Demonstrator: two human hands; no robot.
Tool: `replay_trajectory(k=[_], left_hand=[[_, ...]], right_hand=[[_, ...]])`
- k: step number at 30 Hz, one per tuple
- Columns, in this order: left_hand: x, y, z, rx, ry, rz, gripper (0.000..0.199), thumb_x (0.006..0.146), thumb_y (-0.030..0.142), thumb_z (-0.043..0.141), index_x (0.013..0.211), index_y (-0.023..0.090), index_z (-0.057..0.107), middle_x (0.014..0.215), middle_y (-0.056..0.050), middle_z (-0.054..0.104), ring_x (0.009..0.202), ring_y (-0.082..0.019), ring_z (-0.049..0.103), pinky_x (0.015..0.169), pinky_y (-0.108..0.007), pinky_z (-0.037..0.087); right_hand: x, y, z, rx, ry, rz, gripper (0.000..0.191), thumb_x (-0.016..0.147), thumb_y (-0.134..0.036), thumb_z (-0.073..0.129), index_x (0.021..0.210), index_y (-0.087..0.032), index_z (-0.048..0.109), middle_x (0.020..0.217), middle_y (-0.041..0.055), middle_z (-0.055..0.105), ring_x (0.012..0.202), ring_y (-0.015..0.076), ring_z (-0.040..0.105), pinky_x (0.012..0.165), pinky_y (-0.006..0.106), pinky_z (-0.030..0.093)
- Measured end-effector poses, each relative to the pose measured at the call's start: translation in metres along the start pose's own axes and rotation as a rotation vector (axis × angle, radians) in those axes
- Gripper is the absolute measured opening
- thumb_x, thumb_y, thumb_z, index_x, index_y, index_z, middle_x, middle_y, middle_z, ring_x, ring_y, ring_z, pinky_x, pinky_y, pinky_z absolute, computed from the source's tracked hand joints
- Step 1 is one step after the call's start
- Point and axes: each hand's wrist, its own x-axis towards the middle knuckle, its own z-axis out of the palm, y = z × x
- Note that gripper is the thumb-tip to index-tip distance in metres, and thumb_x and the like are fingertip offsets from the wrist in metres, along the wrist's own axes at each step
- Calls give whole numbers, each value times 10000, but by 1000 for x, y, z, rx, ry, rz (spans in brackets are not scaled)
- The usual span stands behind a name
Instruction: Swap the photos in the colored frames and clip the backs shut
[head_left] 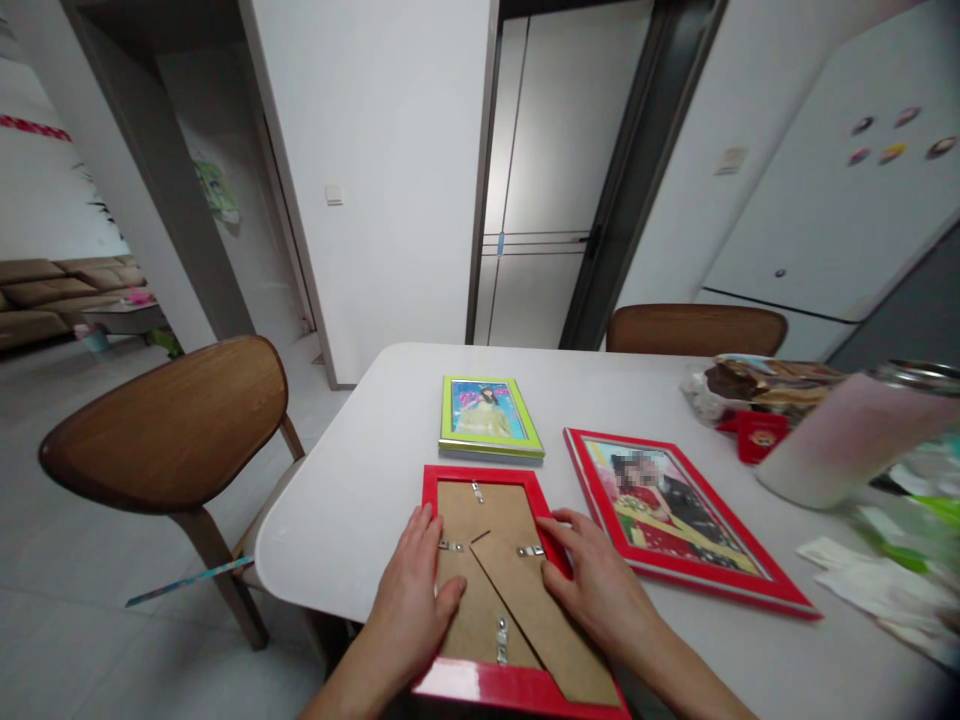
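Observation:
A red picture frame (480,682) lies face down at the table's near edge, its brown backing board (491,515) facing up. Several small metal clips sit around the board, and a stand leg lies flat along it. My left hand (411,585) grips the frame's left side, thumb on the board and fingers along the red rim. On the opposite side my right hand (592,580) holds the right rim, its fingertips reaching onto the board. Just beyond is a green picture frame (491,415) with its picture up. To the right lies a larger red picture frame (667,505), also face up.
The white table (337,520) has a rounded left corner. At its right stand a pink and white tumbler (847,440), a small red packet (761,437), crumpled bags (780,380) and tissues (877,585). Wooden chairs stand at the left (172,420) and far side (697,328).

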Motion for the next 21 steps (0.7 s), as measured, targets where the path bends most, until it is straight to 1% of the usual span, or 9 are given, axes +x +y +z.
replay_trajectory(k=[3, 6, 9, 11, 14, 16, 18, 21], left_hand=[[0, -6, 4, -83, 29, 10, 573, 639, 161, 511, 1199, 117, 399, 1325, -98, 311, 1220, -212, 263, 1007, -394, 233], [-1, -8, 6, -103, 28, 23, 581, 642, 158, 508, 1208, 117, 386, 1330, -94, 304, 1224, -209, 255, 1011, -395, 225], [-1, -8, 6, -111, 24, 14, 594, 644, 158, 507, 1218, 95, 369, 1332, -107, 297, 1228, -206, 245, 1017, -382, 216], [-1, -9, 6, -131, 36, 4, 600, 642, 151, 505, 1222, 94, 363, 1328, -108, 306, 1226, -206, 249, 1018, -376, 216], [-2, -9, 6, -169, 56, 1, 607, 628, 137, 507, 1219, 125, 370, 1320, -89, 330, 1221, -203, 262, 1019, -378, 217], [-2, -9, 6, -179, 60, 1, 606, 623, 134, 507, 1215, 138, 376, 1317, -81, 338, 1220, -199, 266, 1020, -378, 217], [-1, -9, 6, -174, 58, -1, 600, 629, 137, 501, 1215, 140, 375, 1316, -79, 339, 1219, -199, 270, 1017, -378, 223], [0, -8, 6, -148, 39, 1, 586, 642, 144, 489, 1216, 112, 374, 1316, -95, 336, 1216, -205, 275, 1014, -371, 234]], right_hand=[[7, -1, 4, -45, -9, -32, 307, 662, -164, 453, 918, -148, 622, 1130, 134, 482, 1033, 238, 450, 890, 379, 354], [12, 0, 8, -76, -12, -47, 274, 704, -163, 425, 862, -138, 647, 1070, 140, 516, 979, 234, 474, 862, 372, 375], [13, 0, 8, -103, -7, -66, 277, 724, -167, 414, 871, -136, 647, 1045, 141, 526, 948, 231, 481, 832, 361, 391], [12, -4, 7, -124, 8, -83, 278, 720, -170, 428, 902, -145, 636, 1026, 135, 537, 938, 239, 478, 816, 379, 391], [12, -22, 9, -93, 29, -160, 264, 722, -185, 454, 926, -172, 621, 1007, 115, 554, 939, 240, 470, 802, 389, 383], [15, -40, 14, -16, -18, -240, 236, 744, -197, 452, 909, -185, 620, 977, 95, 564, 914, 211, 483, 791, 351, 385], [20, -58, 21, 38, -97, -303, 196, 760, -205, 451, 844, -187, 627, 895, 72, 574, 847, 176, 501, 757, 303, 388], [28, -77, 33, 26, -148, -324, 163, 765, -201, 456, 733, -180, 615, 772, 45, 555, 759, 151, 497, 690, 265, 383]])
